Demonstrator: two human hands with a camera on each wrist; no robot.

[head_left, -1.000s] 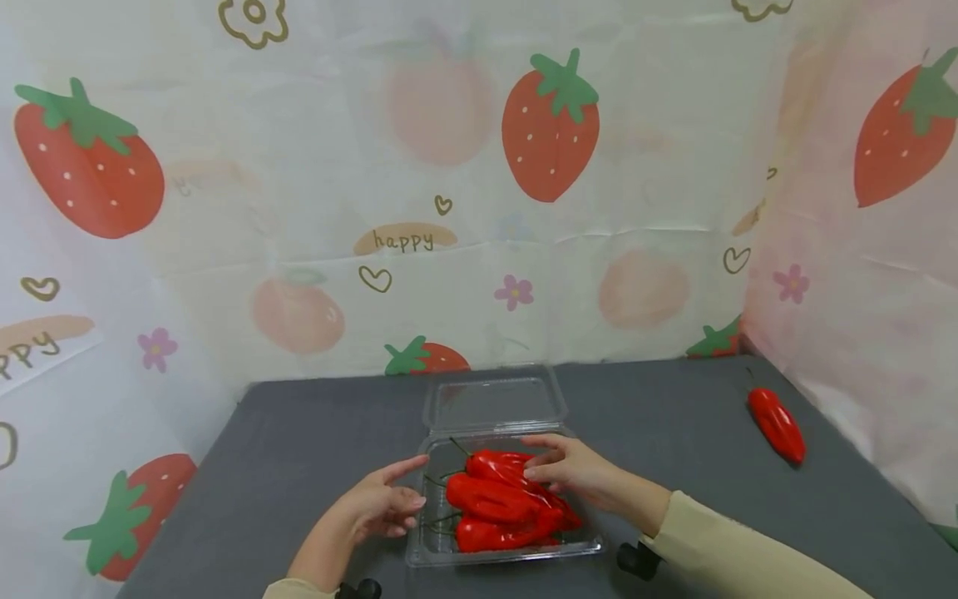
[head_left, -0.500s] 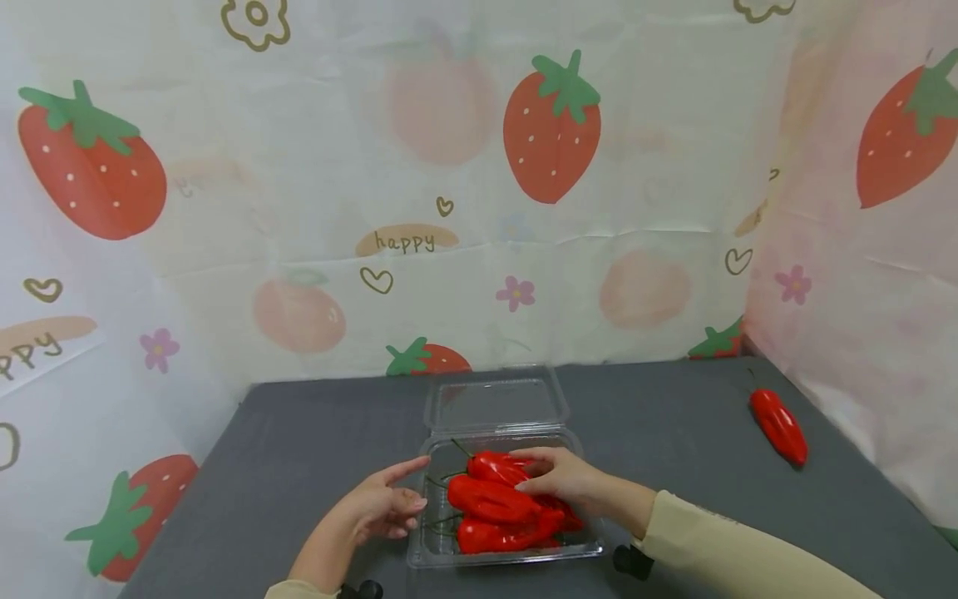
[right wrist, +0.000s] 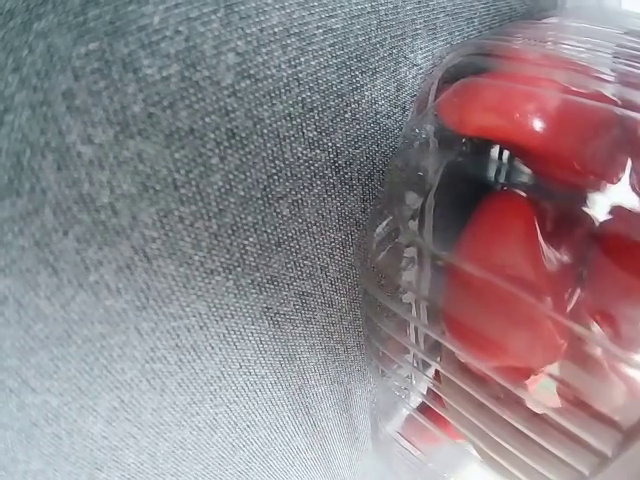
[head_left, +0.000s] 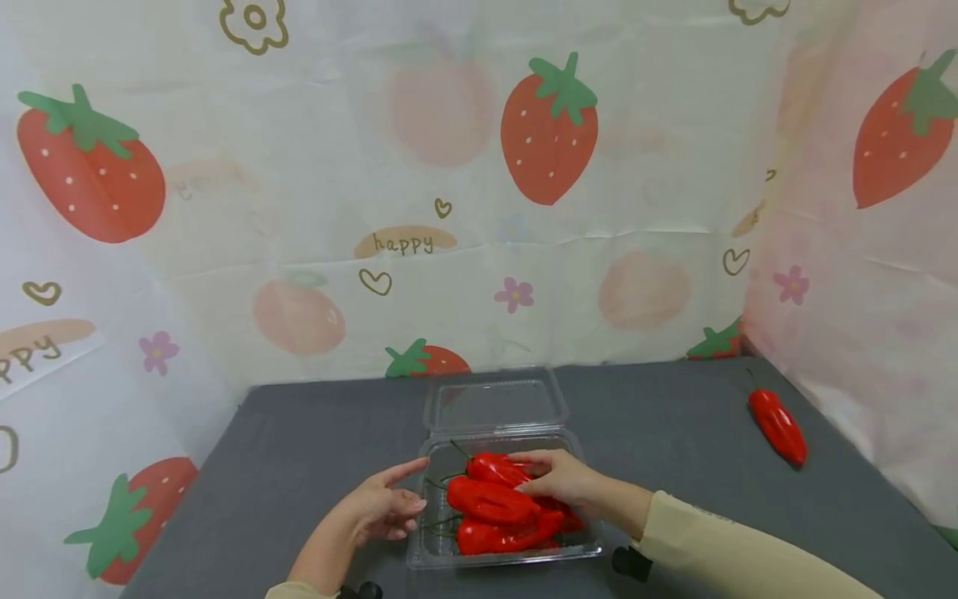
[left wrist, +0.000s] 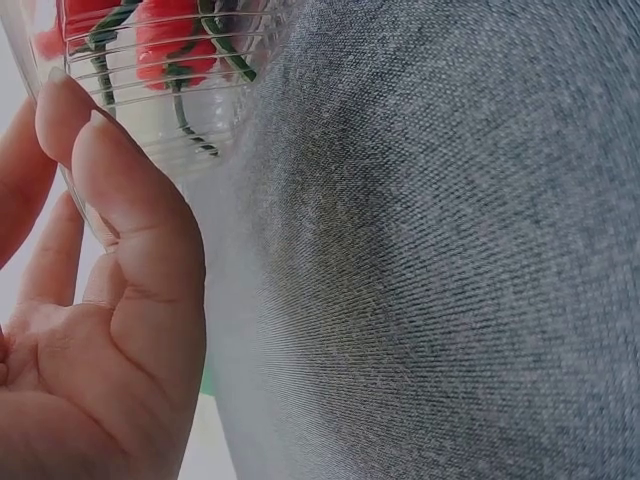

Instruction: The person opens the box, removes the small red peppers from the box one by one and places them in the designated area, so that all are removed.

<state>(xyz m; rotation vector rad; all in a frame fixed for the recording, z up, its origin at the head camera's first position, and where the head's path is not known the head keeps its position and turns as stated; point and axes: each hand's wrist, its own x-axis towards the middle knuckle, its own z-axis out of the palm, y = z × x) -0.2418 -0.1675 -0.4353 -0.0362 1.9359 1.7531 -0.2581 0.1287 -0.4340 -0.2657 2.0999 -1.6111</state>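
Note:
A clear plastic clamshell box (head_left: 421, 532) lies on the grey cloth table (head_left: 299, 449), its lid (head_left: 494, 403) folded open toward the back. Several glossy red peppers (head_left: 490, 502) with dark green stems fill it. My left hand (head_left: 400, 492) touches the box's left wall, index finger stretched out and the others loosely bent. In the left wrist view its fingers (left wrist: 130, 200) lie against the ribbed wall of the box (left wrist: 150, 120). My right hand (head_left: 546, 478) rests on top of the peppers. The right wrist view shows only the box (right wrist: 410, 300) and peppers (right wrist: 500, 280).
One more red pepper (head_left: 778, 426) lies alone on the table at the far right, close to the strawberry-print backdrop (head_left: 861, 291). That backdrop closes off the back and both sides. Bare grey cloth lies left and right of the box.
My right hand has sunk and slid slightly left, settling flatter on the peppers. The left hand and the box have stayed in place.

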